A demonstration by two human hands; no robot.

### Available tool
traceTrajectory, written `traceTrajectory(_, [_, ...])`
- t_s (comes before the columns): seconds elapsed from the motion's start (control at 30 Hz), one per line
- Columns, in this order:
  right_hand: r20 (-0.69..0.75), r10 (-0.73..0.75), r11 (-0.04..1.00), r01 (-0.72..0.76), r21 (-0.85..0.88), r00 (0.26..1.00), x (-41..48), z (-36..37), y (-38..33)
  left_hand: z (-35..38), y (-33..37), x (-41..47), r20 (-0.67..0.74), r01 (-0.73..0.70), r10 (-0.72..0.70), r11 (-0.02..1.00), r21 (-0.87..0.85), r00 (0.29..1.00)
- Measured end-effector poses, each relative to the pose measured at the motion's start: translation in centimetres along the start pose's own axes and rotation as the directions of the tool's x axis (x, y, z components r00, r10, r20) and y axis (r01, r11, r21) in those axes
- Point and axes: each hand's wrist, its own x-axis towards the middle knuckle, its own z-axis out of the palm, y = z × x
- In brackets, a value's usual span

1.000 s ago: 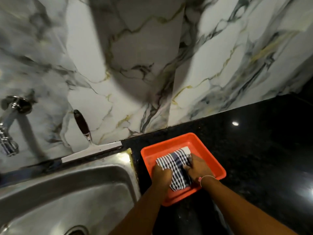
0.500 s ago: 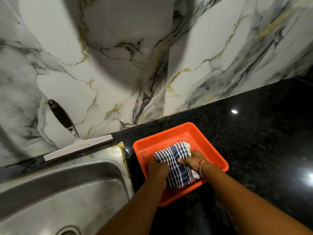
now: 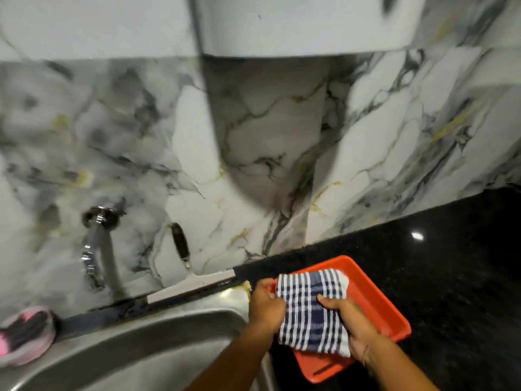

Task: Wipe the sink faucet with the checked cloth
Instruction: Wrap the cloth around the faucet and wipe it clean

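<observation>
The blue-and-white checked cloth [image 3: 311, 309] is held up over the orange tray [image 3: 386, 311], gripped on both sides. My left hand [image 3: 265, 304] clasps its left edge and my right hand [image 3: 352, 324] holds its right side. The chrome faucet [image 3: 94, 241] juts from the marble wall at the left, above the steel sink [image 3: 127, 354], well apart from both hands and blurred.
A squeegee [image 3: 187, 270] with a dark handle leans against the wall behind the sink. A pink and black scrubber [image 3: 26, 334] lies on the sink's left rim. Black granite counter [image 3: 451, 277] spreads to the right under the tray.
Both hands have lifted the cloth out of the tray's bottom and spread it. The view has swung up and left, bringing the faucet and scrubber into sight.
</observation>
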Motion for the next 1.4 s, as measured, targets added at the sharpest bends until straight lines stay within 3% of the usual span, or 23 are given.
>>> traceTrajectory(0.13, [-0.060, -0.161, 0.987, 0.161, -0.012, 0.985, -2.1, 9.5, 0.6, -9.1, 3.4, -0.7, -0.127, -0.165, 0.206, 0.948, 0.272, 0.970])
traceTrajectory(0.2, [-0.085, -0.299, 0.954, 0.299, -0.011, 0.950, -2.8, 14.8, 0.1, -14.7, 5.8, -1.1, -0.184, -0.290, 0.415, 0.833, 0.472, 0.891])
traceTrajectory(0.23, [-0.112, -0.364, 0.931, 0.365, -0.008, 0.925, -2.9, 17.5, -0.1, -17.7, 7.1, -1.3, -0.195, -0.349, 0.545, 0.733, 0.584, 0.816])
traceTrajectory(0.3, [-0.119, -0.490, 0.871, 0.490, -0.039, 0.863, -3.2, 23.4, -0.3, -24.2, 9.7, -0.9, -0.140, -0.424, 0.792, 0.456, 0.782, 0.594])
traceTrajectory(0.37, [-0.086, -0.624, 0.778, 0.608, -0.161, 0.776, -3.3, 28.7, 0.0, -30.3, 12.2, 0.1, -0.011, -0.350, 0.920, 0.160, 0.923, 0.391])
traceTrajectory(0.4, [-0.058, -0.684, 0.716, 0.654, -0.244, 0.727, -3.1, 31.1, 0.4, -33.3, 13.3, 0.9, 0.057, -0.273, 0.940, 0.039, 0.961, 0.336])
traceTrajectory(0.47, [0.038, -0.773, 0.566, 0.715, -0.410, 0.633, -2.4, 35.4, 1.3, -38.6, 15.7, 2.7, 0.200, -0.117, 0.935, -0.172, 0.978, 0.292])
traceTrajectory(0.57, [0.319, -0.799, 0.246, 0.762, -0.599, 0.509, -0.8, 40.7, 2.5, -45.0, 18.6, 5.9, 0.444, 0.016, 0.844, -0.470, 0.883, 0.301])
traceTrajectory(0.63, [0.468, -0.712, 0.104, 0.738, -0.667, 0.523, 0.6, 43.2, 3.4, -47.6, 19.4, 8.0, 0.558, 0.053, 0.776, -0.596, 0.801, 0.296])
traceTrajectory(0.7, [0.466, -0.669, 0.176, 0.732, -0.658, 0.579, 1.8, 44.5, 4.3, -48.8, 19.4, 9.9, 0.607, 0.066, 0.763, -0.633, 0.771, 0.222])
traceTrajectory(0.77, [0.331, -0.638, 0.494, 0.700, -0.517, 0.695, 2.9, 44.6, 4.7, -49.0, 19.1, 11.5, 0.618, 0.096, 0.775, -0.631, 0.770, 0.132])
traceTrajectory(0.8, [0.272, -0.540, 0.699, 0.604, -0.384, 0.797, 3.5, 44.5, 4.6, -49.1, 18.9, 12.1, 0.624, 0.107, 0.775, -0.631, 0.768, 0.094])
traceTrajectory(0.83, [0.274, -0.351, 0.882, 0.414, -0.223, 0.895, 4.5, 44.3, 4.4, -49.1, 18.8, 12.5, 0.630, 0.116, 0.773, -0.634, 0.765, 0.069])
traceTrajectory(0.87, [0.338, -0.119, 0.983, 0.159, -0.094, 0.934, 5.3, 44.0, 4.4, -49.2, 18.8, 12.8, 0.636, 0.120, 0.770, -0.637, 0.761, 0.055])
traceTrajectory(0.9, [0.416, 0.058, 0.998, -0.052, -0.025, 0.908, 5.8, 43.5, 4.3, -49.3, 18.7, 12.9, 0.638, 0.118, 0.769, -0.638, 0.761, 0.042])
traceTrajectory(0.97, [0.554, 0.211, 0.952, -0.298, 0.070, 0.805, 6.7, 43.3, 4.4, -49.3, 18.6, 13.0, 0.636, 0.104, 0.771, -0.634, 0.766, 0.017])
traceTrajectory(1.1, [0.653, 0.277, 0.882, -0.456, 0.118, 0.705, 7.6, 45.2, 5.4, -49.4, 18.6, 13.4, 0.638, 0.086, 0.770, -0.636, 0.767, -0.002])
traceTrajectory(1.2, [0.640, 0.206, 0.906, -0.391, 0.161, 0.740, 7.6, 45.4, 5.6, -49.6, 18.7, 13.6, 0.639, 0.104, 0.769, -0.636, 0.765, -0.004])
traceTrajectory(1.27, [0.571, 0.138, 0.968, -0.231, 0.093, 0.810, 6.8, 45.0, 5.5, -49.6, 18.7, 13.6, 0.641, 0.107, 0.767, -0.637, 0.763, -0.006])
traceTrajectory(1.33, [0.418, -0.057, 0.990, 0.104, -0.092, 0.907, 5.7, 44.9, 5.7, -49.6, 18.7, 13.6, 0.638, 0.104, 0.770, -0.634, 0.766, -0.004])
traceTrajectory(1.37, [0.314, -0.258, 0.915, 0.335, -0.225, 0.914, 5.0, 45.0, 5.9, -49.5, 18.7, 13.6, 0.635, 0.105, 0.773, -0.631, 0.769, -0.002])
traceTrajectory(1.4, [0.271, -0.470, 0.750, 0.542, -0.380, 0.840, 4.1, 45.3, 5.9, -49.5, 18.7, 13.6, 0.632, 0.108, 0.775, -0.628, 0.770, -0.001])
